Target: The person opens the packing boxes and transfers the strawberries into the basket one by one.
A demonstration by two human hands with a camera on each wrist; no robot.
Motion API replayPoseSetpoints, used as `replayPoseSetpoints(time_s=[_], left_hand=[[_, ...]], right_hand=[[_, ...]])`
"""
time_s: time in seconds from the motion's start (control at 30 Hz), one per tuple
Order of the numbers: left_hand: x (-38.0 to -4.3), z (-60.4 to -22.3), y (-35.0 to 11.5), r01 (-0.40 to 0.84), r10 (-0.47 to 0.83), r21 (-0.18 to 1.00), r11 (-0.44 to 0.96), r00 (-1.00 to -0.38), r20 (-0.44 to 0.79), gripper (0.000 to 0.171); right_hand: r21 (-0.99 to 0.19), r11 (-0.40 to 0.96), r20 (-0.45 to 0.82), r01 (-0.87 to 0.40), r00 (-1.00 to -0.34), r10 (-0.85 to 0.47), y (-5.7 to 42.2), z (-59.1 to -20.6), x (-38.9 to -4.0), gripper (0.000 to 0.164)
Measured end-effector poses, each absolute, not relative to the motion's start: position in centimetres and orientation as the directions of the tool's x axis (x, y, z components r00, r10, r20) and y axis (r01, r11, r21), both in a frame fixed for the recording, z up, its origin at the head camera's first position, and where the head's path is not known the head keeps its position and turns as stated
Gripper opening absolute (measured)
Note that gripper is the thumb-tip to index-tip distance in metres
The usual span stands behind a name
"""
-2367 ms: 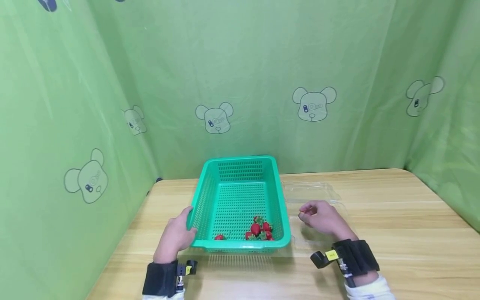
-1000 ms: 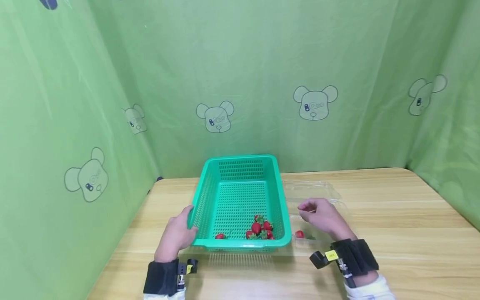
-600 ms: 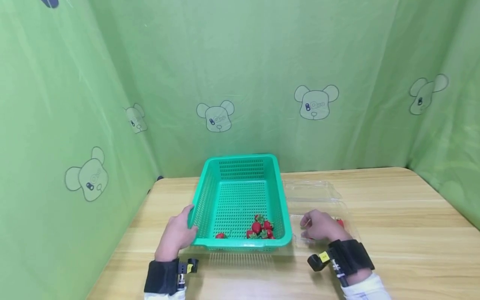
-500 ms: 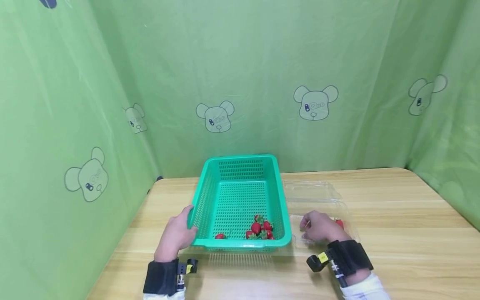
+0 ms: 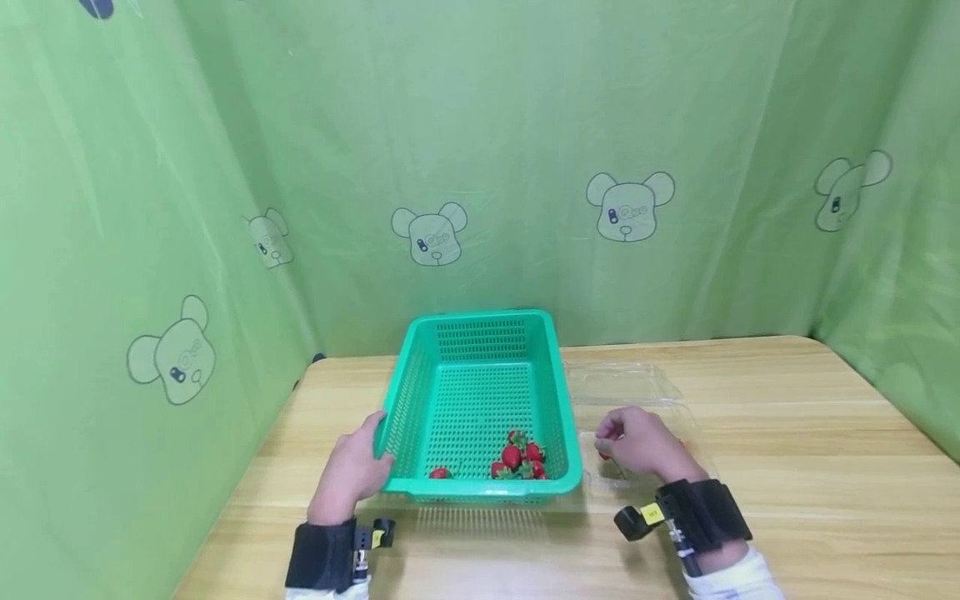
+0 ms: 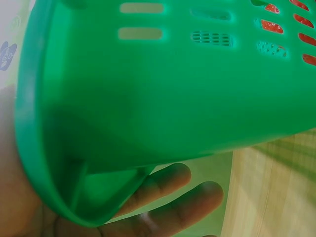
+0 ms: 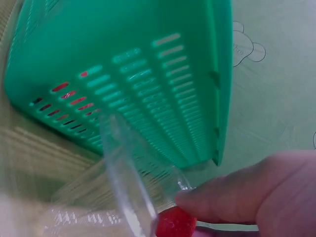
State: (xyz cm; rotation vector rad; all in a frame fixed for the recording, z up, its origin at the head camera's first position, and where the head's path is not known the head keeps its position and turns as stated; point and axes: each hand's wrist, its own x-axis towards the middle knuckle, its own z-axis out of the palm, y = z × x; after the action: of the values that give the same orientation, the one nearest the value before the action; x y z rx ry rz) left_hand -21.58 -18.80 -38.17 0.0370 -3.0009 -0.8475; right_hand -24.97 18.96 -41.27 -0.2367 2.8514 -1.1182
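My left hand [image 5: 352,471] grips the near left corner of a green plastic basket [image 5: 480,487], with the thumb over the rim and the fingers outside it. Several strawberries [image 5: 512,457] lie at the basket's near right, and a single strawberry [image 5: 439,473] at its near left. Over a clear plastic clamshell box [image 5: 701,442] to the basket's right, my right hand [image 5: 637,440] pinches a strawberry [image 7: 176,223] between thumb and fingers. In the right wrist view this berry is right at the box's clear wall. Another strawberry at the box's right is mostly hidden behind the hand.
The clamshell's lid [image 5: 621,383] lies folded back toward the rear of the wooden table [image 5: 817,467]. Green curtains [image 5: 517,167] with bear faces hang behind and on both sides. Each wrist carries a black strap [image 5: 705,512] with a camera.
My right hand came down to a strawberry at the box's near left, took hold of it and rose slightly with it. My left hand and the basket stay in place.
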Motion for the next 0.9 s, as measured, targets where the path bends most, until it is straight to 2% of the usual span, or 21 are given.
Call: replayPoseSetpoints(time_s=[0.3, 0.6, 0.9], left_hand=[[-21.5, -38.1, -18.8, -0.020, -0.032, 0.521, 0.853, -0.999, 0.014, 0.063], [-21.4, -38.0, -18.8, -0.013, -0.029, 0.521, 0.853, -0.999, 0.023, 0.063], [-21.4, -38.0, -18.7, -0.016, -0.032, 0.525, 0.851, -0.999, 0.021, 0.063]], right_hand=[[-0.697, 0.700, 0.054, -0.156, -0.985, -0.166, 18.7, -40.4, -24.8, 0.005], [-0.762, 0.637, 0.042, -0.121, -0.990, -0.137, 18.4, -39.8, -24.5, 0.010], [-0.769, 0.625, 0.067, -0.132, -0.990, -0.126, 17.8, -39.1, -24.1, 0.012]])
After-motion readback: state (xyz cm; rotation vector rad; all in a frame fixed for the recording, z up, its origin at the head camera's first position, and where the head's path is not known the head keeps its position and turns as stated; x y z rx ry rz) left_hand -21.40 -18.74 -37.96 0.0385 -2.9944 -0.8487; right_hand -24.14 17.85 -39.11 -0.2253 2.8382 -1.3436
